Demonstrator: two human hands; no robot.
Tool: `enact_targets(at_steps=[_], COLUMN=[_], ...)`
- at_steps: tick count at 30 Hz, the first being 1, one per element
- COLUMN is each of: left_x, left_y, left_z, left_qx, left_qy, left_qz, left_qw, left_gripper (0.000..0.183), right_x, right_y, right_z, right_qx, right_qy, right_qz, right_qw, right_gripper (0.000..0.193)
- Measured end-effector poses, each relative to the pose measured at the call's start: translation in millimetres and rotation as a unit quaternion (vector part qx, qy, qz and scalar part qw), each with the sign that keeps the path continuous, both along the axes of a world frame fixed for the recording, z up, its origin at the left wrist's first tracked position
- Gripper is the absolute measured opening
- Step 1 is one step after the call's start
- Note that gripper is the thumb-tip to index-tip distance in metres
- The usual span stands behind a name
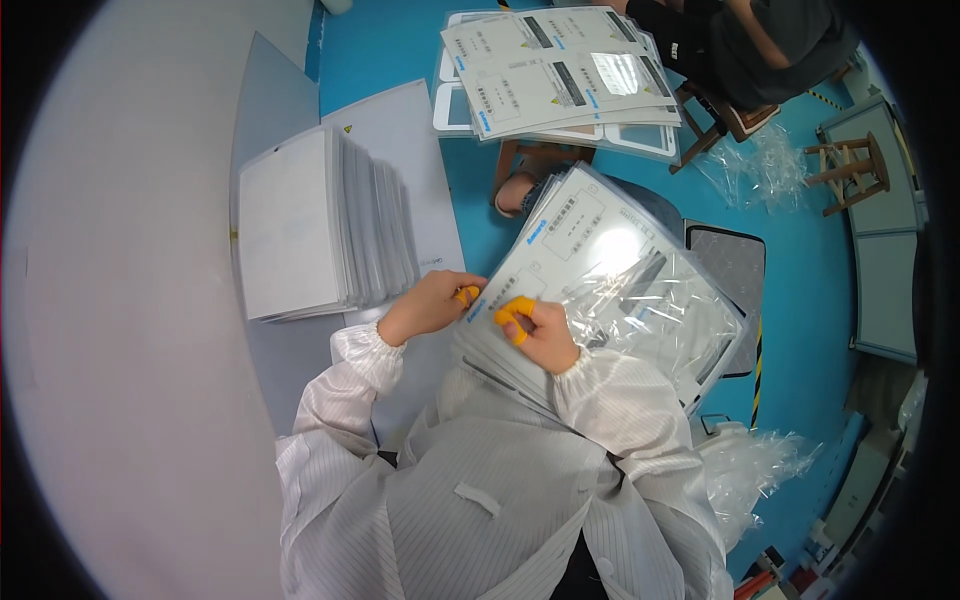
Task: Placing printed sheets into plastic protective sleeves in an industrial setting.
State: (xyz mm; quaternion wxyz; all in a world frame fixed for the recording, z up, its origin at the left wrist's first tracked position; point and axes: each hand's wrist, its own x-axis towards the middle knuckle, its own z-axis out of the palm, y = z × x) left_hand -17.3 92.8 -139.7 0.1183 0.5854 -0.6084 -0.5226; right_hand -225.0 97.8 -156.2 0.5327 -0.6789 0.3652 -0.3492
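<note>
A stack of flat, printed white panels [560,235] lies tilted across my lap. Crumpled clear plastic film [640,315] covers the lower right of the top panel and shines in the light. At the stack's left edge, my left hand [428,304] pinches the rim of the top panel, a yellow finger cot on one fingertip. Just right of it, my right hand [545,333] is closed above the panel, with thumb and forefinger in yellow cots pressed together. Whatever is between those fingertips is too small to make out.
On the grey-white table [415,140] to the left stands a thick stack of white panels [290,225]. More printed panels [560,70] lie ahead on a stool. A seated person [760,50] is at far right. Loose plastic film [755,170] and a wooden stool [850,165] are on the floor.
</note>
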Motion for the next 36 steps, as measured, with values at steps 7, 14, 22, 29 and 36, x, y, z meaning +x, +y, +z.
enact_targets(at_steps=[7,14,22,29,36], left_x=[12,3,4,4,14], left_y=[-4,-9,-14,-13,-5], left_z=[1,15,15,11,14], left_qx=[-0.083,-0.05,-0.003,-0.022,0.015], left_qy=[-0.014,0.055,0.109,0.077,0.179], left_qz=[0.033,0.102,0.13,0.119,0.069], left_qw=[0.996,0.992,0.985,0.99,0.981], left_gripper=[0.025,0.019,0.017,0.016,0.03], right_x=[5,17,45,39,29], right_y=[-29,-13,0,3,-1], right_z=[-17,17,9,15,-9], right_qx=[0.015,-0.072,-0.085,-0.122,-0.021], right_qy=[0.036,0.147,0.188,0.157,0.205], right_qz=[-0.091,-0.072,-0.114,-0.073,0.007], right_qw=[0.995,0.984,0.972,0.977,0.979], right_gripper=[0.018,0.029,0.036,0.032,0.027])
